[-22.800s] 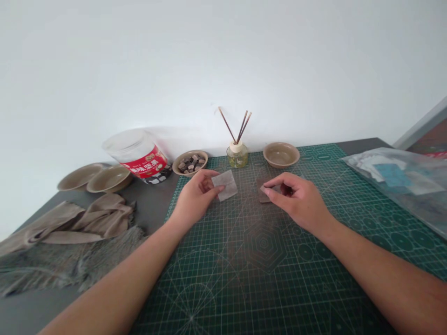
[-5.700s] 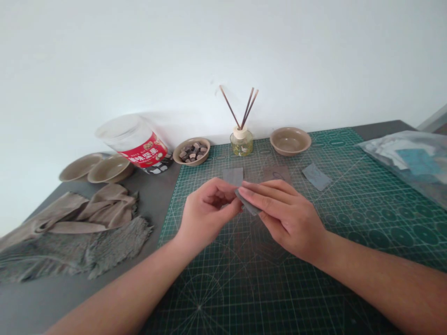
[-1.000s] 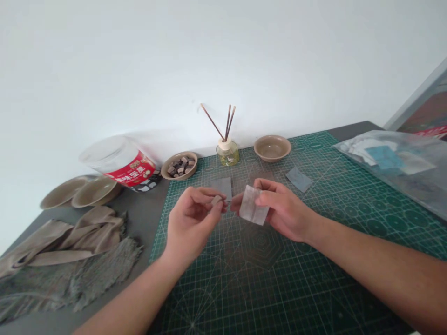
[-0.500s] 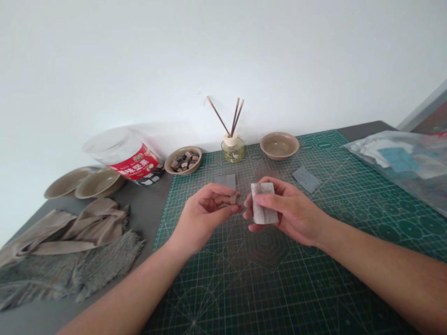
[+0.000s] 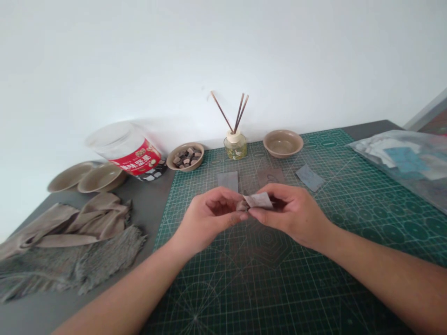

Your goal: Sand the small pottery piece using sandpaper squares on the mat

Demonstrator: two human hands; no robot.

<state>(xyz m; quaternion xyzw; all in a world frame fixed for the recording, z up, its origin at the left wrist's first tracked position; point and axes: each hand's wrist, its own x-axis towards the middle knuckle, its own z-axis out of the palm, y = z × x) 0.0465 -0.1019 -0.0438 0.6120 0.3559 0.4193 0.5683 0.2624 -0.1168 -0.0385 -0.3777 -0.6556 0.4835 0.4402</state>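
Over the green cutting mat (image 5: 223,288), my two hands meet. Between the thumb and fingers of my left hand (image 5: 206,214) is a small brown block (image 5: 241,205). My right hand (image 5: 296,211) grips a small folded grey sheet (image 5: 259,200), perhaps sandpaper. The edge of this sheet touches or nearly touches the block; my fingers hide the exact contact. Behind the hands, a grey square sheet (image 5: 227,180), a brown one (image 5: 271,176) and a tilted blue-grey one with faint writing (image 5: 310,177) lie flat on the mat.
Along the wall stand a bowl of small blocks (image 5: 185,157), a reed diffuser (image 5: 235,145) and another bowl (image 5: 283,144). Left are a large plastic jar (image 5: 138,158), two overlapping bowls (image 5: 101,179) and a crumpled cloth (image 5: 94,228). A clear plastic bag (image 5: 408,158) lies right.
My hands have come together, bringing the brown block up to the folded sheet. The sheet has tipped from facing me to lying flatter. The view has shifted slightly.
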